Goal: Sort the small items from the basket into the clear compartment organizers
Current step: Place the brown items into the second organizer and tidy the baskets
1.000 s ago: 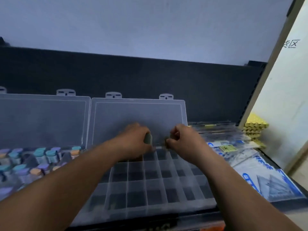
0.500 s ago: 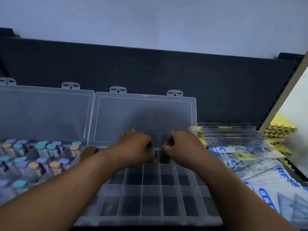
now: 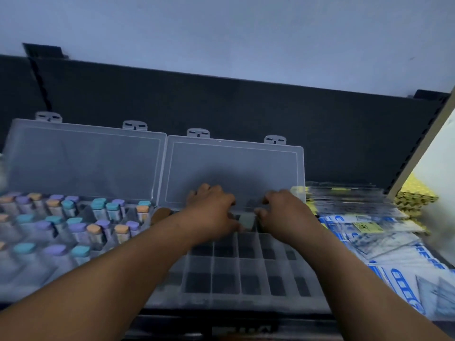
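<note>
Where the hands meet: a small grey item (image 3: 247, 221), held over the back row of the right organizer (image 3: 246, 274), near its middle compartments.
Left hand (image 3: 213, 210): fingers curled, pinching the item's left edge.
Right hand (image 3: 283, 212): fingers curled, pinching its right edge.
Lid (image 3: 234, 166): open, propped against the dark back panel (image 3: 344, 134).
Left organizer (image 3: 29, 274): open, packed with upright pastel-capped tubes (image 3: 73, 227).
Worktop, right side: overlapping blue-printed packets (image 3: 394, 267), just beside the right organizer.
</note>
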`<state>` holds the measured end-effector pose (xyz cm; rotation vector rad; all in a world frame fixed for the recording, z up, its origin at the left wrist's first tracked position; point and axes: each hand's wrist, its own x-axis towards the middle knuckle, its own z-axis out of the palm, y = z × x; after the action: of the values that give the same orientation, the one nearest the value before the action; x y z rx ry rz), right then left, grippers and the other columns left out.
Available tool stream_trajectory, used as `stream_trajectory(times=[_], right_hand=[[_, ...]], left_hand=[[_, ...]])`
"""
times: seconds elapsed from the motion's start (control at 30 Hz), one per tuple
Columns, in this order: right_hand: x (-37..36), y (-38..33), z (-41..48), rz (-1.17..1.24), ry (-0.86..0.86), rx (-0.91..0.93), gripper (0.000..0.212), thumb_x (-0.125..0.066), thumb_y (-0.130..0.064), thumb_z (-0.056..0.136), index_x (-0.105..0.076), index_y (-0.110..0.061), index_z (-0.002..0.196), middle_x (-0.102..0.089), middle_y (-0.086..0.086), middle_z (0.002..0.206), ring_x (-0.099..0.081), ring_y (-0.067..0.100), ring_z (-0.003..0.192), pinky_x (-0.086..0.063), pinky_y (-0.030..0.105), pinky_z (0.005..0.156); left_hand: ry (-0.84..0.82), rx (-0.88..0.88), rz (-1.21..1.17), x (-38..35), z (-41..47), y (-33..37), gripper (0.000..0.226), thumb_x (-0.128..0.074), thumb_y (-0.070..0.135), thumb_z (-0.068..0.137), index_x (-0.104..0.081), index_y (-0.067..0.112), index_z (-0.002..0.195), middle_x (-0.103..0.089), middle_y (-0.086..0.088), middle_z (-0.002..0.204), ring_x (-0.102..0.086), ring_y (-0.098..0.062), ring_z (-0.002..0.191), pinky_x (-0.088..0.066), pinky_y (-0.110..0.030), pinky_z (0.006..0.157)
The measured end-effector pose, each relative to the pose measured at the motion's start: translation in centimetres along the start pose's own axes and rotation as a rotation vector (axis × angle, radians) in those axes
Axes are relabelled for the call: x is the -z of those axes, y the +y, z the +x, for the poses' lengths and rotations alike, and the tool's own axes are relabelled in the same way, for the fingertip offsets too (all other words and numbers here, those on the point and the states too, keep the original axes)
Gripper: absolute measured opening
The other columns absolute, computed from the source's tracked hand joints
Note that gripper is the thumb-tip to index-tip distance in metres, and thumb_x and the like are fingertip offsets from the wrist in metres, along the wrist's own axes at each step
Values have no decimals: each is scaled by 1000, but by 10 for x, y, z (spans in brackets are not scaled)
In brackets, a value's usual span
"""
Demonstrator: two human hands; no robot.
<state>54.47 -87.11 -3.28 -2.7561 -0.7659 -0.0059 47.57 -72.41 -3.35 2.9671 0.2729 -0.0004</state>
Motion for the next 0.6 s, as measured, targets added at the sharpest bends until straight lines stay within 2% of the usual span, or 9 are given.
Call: stream_trajectory(times=[0.17,0.33,0.47,0.6], right_hand=[[-2,-67,-22,-19,52,151,36,-49,-36,96,-54,-15,125,-51,10,122,-51,29,112,-43,36,92],[-19,-169,-57,-23,45,358,56,-44,-45,97,-33,-22,147,-32,6,151,-28,28,138,-27,38,112],[-44,-254,-92,-14,68,477,66,-45,-51,95,-23,-25,151,-19,6,159,-16,25,146,-18,40,118],[-64,-328,-133,23,91,583,69,-49,-51,92,-25,-25,151,-21,5,158,-18,24,145,-18,38,117]], left_hand=[[202,46,8,18,-63,-53,67,-55,57,85,-35,27,141,-34,-2,148,-28,-24,136,-25,-39,109],[397,198,143,36,-154,-133,83,-44,67,85,-14,26,151,-10,-4,160,-6,-25,147,-14,-44,114],[353,313,153,51,-237,-197,86,-42,68,86,-6,26,152,0,-3,161,2,-24,147,-10,-48,116],[361,389,179,59,-316,-248,85,-43,67,86,-7,26,152,-1,-3,160,2,-23,147,-8,-49,117]])
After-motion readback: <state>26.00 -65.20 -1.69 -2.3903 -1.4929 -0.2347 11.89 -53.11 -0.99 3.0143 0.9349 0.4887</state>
